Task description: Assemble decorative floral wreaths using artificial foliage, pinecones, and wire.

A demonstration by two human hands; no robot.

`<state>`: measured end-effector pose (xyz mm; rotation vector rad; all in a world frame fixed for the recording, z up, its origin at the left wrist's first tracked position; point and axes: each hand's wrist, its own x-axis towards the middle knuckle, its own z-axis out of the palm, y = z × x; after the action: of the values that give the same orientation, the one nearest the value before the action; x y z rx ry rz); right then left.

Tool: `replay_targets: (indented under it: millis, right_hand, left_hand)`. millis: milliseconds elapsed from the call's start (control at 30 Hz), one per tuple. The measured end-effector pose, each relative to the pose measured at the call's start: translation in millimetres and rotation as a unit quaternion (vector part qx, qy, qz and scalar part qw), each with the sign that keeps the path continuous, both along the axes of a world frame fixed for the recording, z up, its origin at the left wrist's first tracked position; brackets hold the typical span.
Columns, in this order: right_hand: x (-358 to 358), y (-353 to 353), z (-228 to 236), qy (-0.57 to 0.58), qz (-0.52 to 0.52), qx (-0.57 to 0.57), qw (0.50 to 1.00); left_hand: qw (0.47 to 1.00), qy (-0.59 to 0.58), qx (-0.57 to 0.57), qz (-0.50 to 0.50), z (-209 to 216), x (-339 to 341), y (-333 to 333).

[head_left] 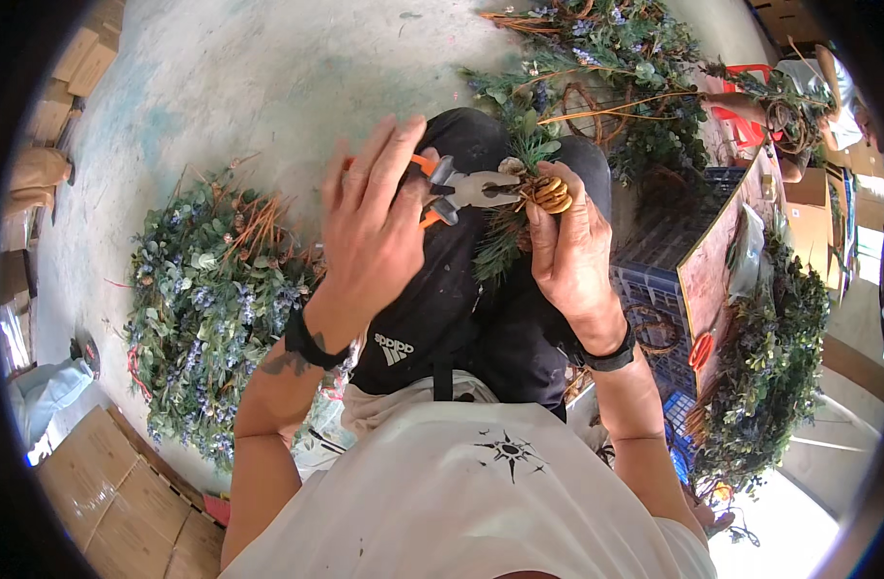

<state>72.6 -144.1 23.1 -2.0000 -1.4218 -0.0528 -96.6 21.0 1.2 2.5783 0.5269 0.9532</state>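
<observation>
My left hand (372,236) holds a pair of pliers (478,188) with orange handles. Its fingers are stretched loosely over the handles, and the jaws point right. Their tips meet the stem end of a small decoration. My right hand (579,259) pinches that decoration, a stack of golden-brown rounds (552,196) like dried slices or a cone, between thumb and fingers. Green needle-like sprigs (502,249) spread above and below it, over my dark trousers. Whether a wire sits in the jaws is too small to make out.
Piles of greenery with blue berries lie on the floor at left (210,309) and far right-of-centre (645,48). Blue crates (654,289) support a board with red-handled scissors (701,350); more greenery (775,376) hangs beyond. Another person (833,92) handles a wreath. Cardboard boxes (124,492) stand lower left.
</observation>
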Motion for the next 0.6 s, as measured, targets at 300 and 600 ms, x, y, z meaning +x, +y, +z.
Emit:
replay_targets:
  millis: [300, 600]
  right_hand:
    - [0, 3, 2, 0.023, 0.004, -0.002, 1.0]
    - [2, 5, 7, 0.045, -0.004, -0.02, 0.999]
  left_hand:
    - [0.954, -0.074, 0.274, 0.097, -31, 18, 17]
    - [0.956, -0.051, 0.258, 0.13, -34, 17, 4]
